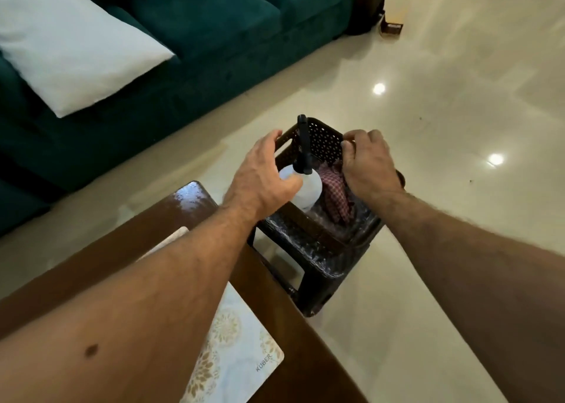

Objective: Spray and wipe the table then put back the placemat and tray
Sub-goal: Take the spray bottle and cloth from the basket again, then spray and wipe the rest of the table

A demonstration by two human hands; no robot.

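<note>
Dark brown perforated plastic forms the basket [324, 141] at the centre of the scene, where a person reaches with both bare hands. The basket sits on a low dark stool [318, 265] just beside the corner of the wooden bench [195, 198]. Inside it stand a white spray bottle [308, 190] with a black nozzle, upright, and a crumpled red-and-white checked cloth [334, 188] lying to the bottle's right.

The left hand [260, 176] is at the basket's left rim, its fingers bent over the edge in front of the bottle; whether the grip actually closes on the rim cannot be told. The right hand [368, 161] has its fingers curled over the basket's right rim, a grip that holds the basket's edge just above the cloth.

On the bench, a pale placemat [241, 341] with gold floral medallions and the word "KUBER" lies flat near the edge, partly hidden under the left forearm. The bench's far corner shines wet or glossy.

Behind, a teal sofa [198, 35] carries a white pillow [70, 45]. Glossy cream floor tiles [443, 97] reflect two ceiling lights.
</note>
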